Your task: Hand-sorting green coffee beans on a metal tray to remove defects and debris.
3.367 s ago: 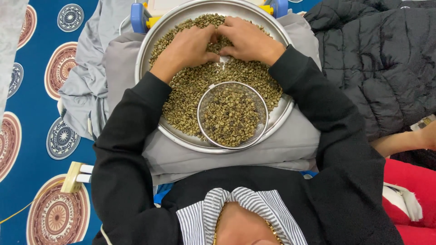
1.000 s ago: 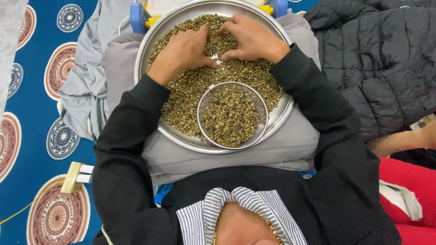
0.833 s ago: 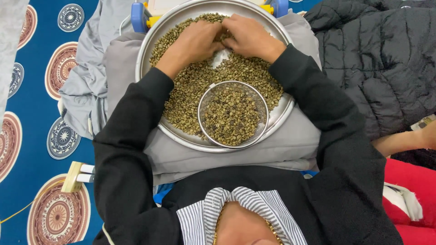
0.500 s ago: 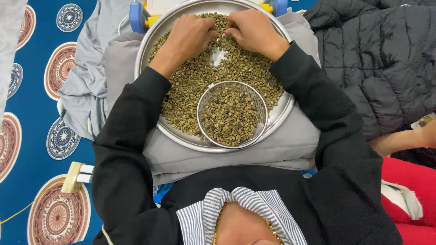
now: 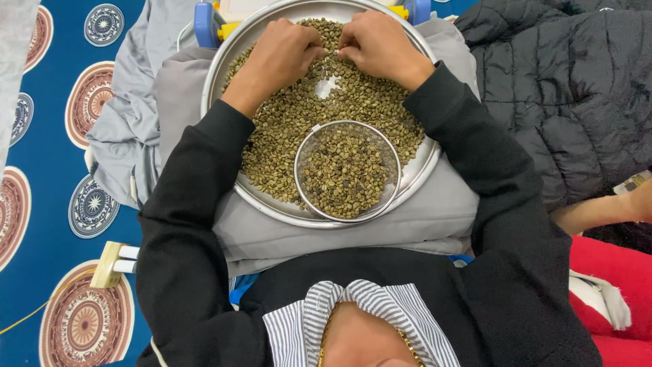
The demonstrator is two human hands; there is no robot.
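A wide round metal tray [image 5: 422, 168] rests on my lap, covered with greenish coffee beans [image 5: 282, 129]. My left hand [image 5: 278, 56] and my right hand [image 5: 377, 45] lie knuckles-up at the tray's far side. Their curled fingertips almost meet in the beans. Just below the fingertips a small bare patch of tray [image 5: 327, 87] shows. A round wire-mesh sieve [image 5: 299, 158] sits in the tray's near half with darker-flecked beans inside. Black sleeves cover both my arms.
Grey cloth [image 5: 129, 129] lies under the tray and to its left, over a blue patterned carpet [image 5: 54, 204]. A black quilted jacket [image 5: 577, 88] fills the right. Another person's forearm [image 5: 604, 211] and red garment [image 5: 611, 285] are at right. A blue-and-yellow object [image 5: 206, 22] sits beyond the tray.
Both hands have slid toward the tray's far rim, raking beans with them. The small bare patch of metal opened behind the fingertips. The sieve has not moved.
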